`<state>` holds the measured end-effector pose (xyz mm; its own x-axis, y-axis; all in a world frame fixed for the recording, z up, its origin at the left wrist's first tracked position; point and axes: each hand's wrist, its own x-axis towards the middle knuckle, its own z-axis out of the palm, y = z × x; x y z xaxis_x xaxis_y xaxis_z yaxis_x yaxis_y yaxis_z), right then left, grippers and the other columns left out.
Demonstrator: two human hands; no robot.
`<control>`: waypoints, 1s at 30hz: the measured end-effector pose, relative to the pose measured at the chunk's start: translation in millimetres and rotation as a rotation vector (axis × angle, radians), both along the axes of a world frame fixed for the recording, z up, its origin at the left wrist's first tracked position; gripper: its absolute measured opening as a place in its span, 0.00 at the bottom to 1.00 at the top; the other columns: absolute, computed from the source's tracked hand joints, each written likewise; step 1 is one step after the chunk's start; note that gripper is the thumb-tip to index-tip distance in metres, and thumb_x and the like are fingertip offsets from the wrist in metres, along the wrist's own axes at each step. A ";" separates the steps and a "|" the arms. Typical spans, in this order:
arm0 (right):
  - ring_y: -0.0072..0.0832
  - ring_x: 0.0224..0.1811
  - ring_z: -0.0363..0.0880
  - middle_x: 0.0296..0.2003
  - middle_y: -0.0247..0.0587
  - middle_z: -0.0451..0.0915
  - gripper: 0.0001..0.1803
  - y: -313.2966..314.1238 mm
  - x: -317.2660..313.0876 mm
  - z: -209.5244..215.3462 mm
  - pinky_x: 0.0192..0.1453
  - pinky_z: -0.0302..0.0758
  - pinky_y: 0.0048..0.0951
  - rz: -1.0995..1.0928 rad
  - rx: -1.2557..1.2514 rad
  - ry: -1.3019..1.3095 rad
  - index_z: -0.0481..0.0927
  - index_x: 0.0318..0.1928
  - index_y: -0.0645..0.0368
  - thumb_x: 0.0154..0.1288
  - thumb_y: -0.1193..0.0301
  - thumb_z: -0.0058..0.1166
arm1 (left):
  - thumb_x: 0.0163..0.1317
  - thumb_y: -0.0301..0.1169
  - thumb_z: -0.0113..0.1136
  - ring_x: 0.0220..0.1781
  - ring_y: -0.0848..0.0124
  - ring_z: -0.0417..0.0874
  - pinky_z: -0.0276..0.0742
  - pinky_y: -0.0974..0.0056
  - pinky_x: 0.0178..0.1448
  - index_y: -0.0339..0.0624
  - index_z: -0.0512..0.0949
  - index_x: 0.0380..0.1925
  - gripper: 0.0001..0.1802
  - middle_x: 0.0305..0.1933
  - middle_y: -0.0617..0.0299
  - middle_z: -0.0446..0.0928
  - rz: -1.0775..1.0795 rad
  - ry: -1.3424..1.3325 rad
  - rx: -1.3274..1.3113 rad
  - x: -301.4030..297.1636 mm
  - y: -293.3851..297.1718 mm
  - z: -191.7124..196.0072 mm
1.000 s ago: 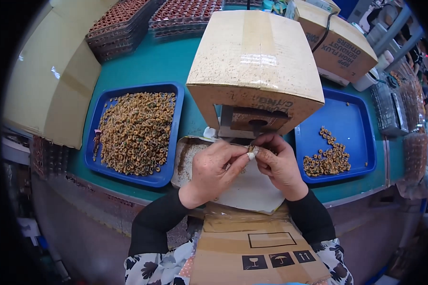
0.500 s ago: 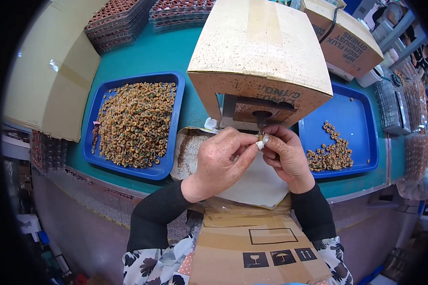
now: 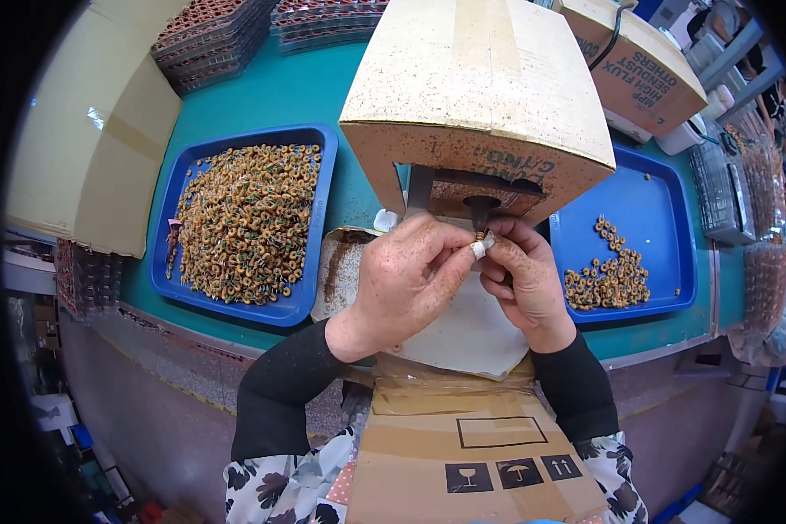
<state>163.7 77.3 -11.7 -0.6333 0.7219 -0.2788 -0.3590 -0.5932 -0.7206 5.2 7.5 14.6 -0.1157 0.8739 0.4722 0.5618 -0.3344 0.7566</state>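
Observation:
My left hand (image 3: pixel 406 279) and my right hand (image 3: pixel 531 278) meet in a pinch below the front of a cardboard hood (image 3: pixel 476 83). Between their fingertips is a small copper-coloured wound ring coil (image 3: pixel 479 236), mostly covered by the fingers. It is right at the lower end of a dark spindle (image 3: pixel 480 214) that sticks out of the hood; whether they touch I cannot tell. White wrapping (image 3: pixel 480 250) shows at the fingertips. Left of my hands, a blue tray (image 3: pixel 321 218) bears a large heap of similar coils with wire ends; a second blue tray (image 3: pixel 668 231) on the right holds a smaller pile.
Brown-speckled pale sheet (image 3: pixel 437 336) lies under my hands. An open cardboard box (image 3: pixel 450 437) stands against my body. Stacked plastic trays (image 3: pixel 210 44) are at the far left, beside a tall cardboard panel (image 3: pixel 96 131). Another carton (image 3: pixel 633 70) and clear containers (image 3: pixel 720 192) stand at the right.
Both hands stay pinched at the spindle, with the left hand's knuckles raised slightly and the coil brought a little higher. The view has shifted slightly.

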 end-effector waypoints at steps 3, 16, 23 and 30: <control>0.12 0.20 0.58 0.26 0.27 0.68 0.09 -0.2 -0.8 2.1 0.18 0.51 0.14 -0.035 0.002 -0.019 0.74 0.44 0.62 0.64 0.75 0.55 | 0.55 0.24 0.63 0.21 0.69 0.75 0.70 0.66 0.24 0.37 0.79 0.31 0.04 0.24 0.60 0.73 -0.009 -0.022 -0.034 -0.3 2.4 2.6; 0.11 0.21 0.57 0.27 0.28 0.70 0.06 4.6 1.0 0.0 0.17 0.50 0.14 0.089 -0.006 -0.029 0.75 0.41 0.61 0.64 0.76 0.55 | 0.53 0.22 0.64 0.19 0.72 0.75 0.70 0.68 0.23 0.37 0.79 0.31 0.05 0.24 0.60 0.74 0.027 -0.028 -0.022 3.2 -8.4 0.4; 0.12 0.21 0.58 0.28 0.29 0.71 0.08 5.1 1.0 -1.3 0.18 0.51 0.14 0.069 -0.015 -0.013 0.75 0.43 0.61 0.64 0.76 0.55 | 0.53 0.22 0.64 0.20 0.72 0.76 0.70 0.68 0.23 0.37 0.79 0.30 0.05 0.24 0.60 0.74 0.020 0.018 0.019 1.0 -4.2 -0.9; 0.13 0.21 0.59 0.26 0.29 0.69 0.08 2.6 -1.0 -1.7 0.17 0.51 0.14 0.037 -0.024 -0.007 0.74 0.43 0.60 0.64 0.76 0.55 | 0.53 0.23 0.64 0.20 0.71 0.75 0.70 0.66 0.24 0.37 0.79 0.29 0.04 0.23 0.60 0.74 0.007 -0.011 -0.027 -2.4 -1.7 3.0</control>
<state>162.7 79.8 -13.4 -0.6572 0.6911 -0.3008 -0.3314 -0.6233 -0.7083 2.8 5.8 17.5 -0.1272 0.8855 0.4470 0.5556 -0.3097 0.7716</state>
